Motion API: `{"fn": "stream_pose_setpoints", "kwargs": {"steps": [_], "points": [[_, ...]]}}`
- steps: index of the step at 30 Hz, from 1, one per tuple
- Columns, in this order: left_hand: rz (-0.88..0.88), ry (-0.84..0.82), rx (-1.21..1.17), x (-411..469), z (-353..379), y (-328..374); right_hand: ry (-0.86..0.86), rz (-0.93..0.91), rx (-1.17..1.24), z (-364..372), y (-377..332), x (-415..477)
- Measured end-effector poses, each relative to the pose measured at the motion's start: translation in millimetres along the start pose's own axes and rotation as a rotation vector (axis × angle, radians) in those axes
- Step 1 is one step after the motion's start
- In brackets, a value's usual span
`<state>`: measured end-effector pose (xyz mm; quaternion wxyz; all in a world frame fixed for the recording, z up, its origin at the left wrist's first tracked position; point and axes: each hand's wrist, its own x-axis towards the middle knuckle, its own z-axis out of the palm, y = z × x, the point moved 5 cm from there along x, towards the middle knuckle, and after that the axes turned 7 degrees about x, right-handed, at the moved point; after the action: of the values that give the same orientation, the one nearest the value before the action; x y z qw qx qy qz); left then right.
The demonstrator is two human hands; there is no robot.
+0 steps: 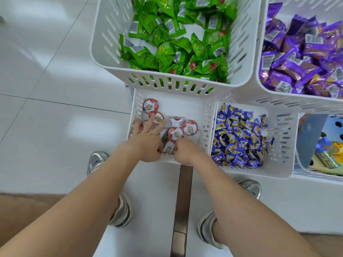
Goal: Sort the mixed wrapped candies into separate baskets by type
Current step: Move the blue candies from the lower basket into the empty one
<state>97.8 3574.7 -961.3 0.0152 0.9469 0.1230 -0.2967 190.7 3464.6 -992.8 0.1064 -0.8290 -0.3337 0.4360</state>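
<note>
Shoes (121, 212): grey-white, on pale tiled floor (46, 127), nearest the camera.
Left hand (148, 143): inside the cup basket (207, 125); three fingers spread apart over the cups, thumb and the rest closed on one cup (168, 147) lying on its side.
Right hand (185, 150): touching the same cup from the right; fingers curled together, grip on it cannot be told.
Cups (189, 127): red-lidded, several, loose in this basket.
Blue candies (239, 134): heap in the next basket (278, 141), just right.
Green candies (176, 34): fill the far, higher basket (104, 43).
Purple candies (304, 56): far-right basket (263, 86).
</note>
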Motion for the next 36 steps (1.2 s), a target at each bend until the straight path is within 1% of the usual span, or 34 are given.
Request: {"fn": "stream_pose_setpoints", "kwargs": {"steps": [3, 5, 8, 10, 12, 14, 16, 18, 19, 21, 22, 24, 26, 28, 30, 33, 35, 36], "points": [[0.031, 0.003, -0.012, -8, -1, -7, -0.018, -0.039, 0.075, -2, -5, -3], [0.040, 0.048, 0.008, -9, 2, -12, -0.035, -0.033, 0.124, -2, -3, -3], [0.049, 0.129, 0.016, -11, 6, -18, -0.058, -0.037, 0.117, -5, -3, -10], [0.043, 0.184, -0.018, -14, 4, -23, -0.033, -0.045, 0.088, -8, -2, -13], [-0.014, 0.270, -0.086, -20, -5, -29, 0.072, -0.040, 0.124, -16, -4, -15], [-0.145, 0.418, -0.214, -31, -22, -39, 0.255, -0.016, 0.161, -26, -7, -15], [-0.251, 0.549, -0.295, -41, -38, -48, 0.407, -0.020, 0.100, -34, -14, -13], [-0.292, 0.609, -0.298, -45, -49, -53, 0.481, -0.088, 0.045, -33, -26, -12], [-0.298, 0.624, -0.300, -45, -51, -55, 0.464, -0.151, 0.034, -28, -35, -12], [-0.303, 0.651, -0.328, -46, -49, -57, 0.337, -0.301, -0.070, -10, -57, -12], [-0.310, 0.652, -0.356, -46, -44, -58, 0.259, -0.347, -0.150, 1, -65, -10], [-0.313, 0.662, -0.424, -47, -36, -61, 0.186, -0.362, -0.205, 9, -73, -7], [-0.287, 0.686, -0.421, -49, -33, -61, 0.196, -0.393, -0.312, 7, -77, -3], [-0.270, 0.710, -0.371, -52, -30, -61, 0.242, -0.474, -0.468, 6, -85, -5], [-0.283, 0.715, -0.352, -53, -25, -64, 0.262, -0.483, -0.489, 4, -92, -4], [-0.263, 0.701, -0.257, -53, -19, -65, 0.317, -0.414, -0.490, -3, -91, 8], [-0.287, 0.729, -0.254, -56, -15, -66, 0.342, -0.421, -0.514, -9, -86, 15], [-0.310, 0.737, -0.255, -58, -12, -67, 0.328, -0.431, -0.520, -12, -82, 17]]}}
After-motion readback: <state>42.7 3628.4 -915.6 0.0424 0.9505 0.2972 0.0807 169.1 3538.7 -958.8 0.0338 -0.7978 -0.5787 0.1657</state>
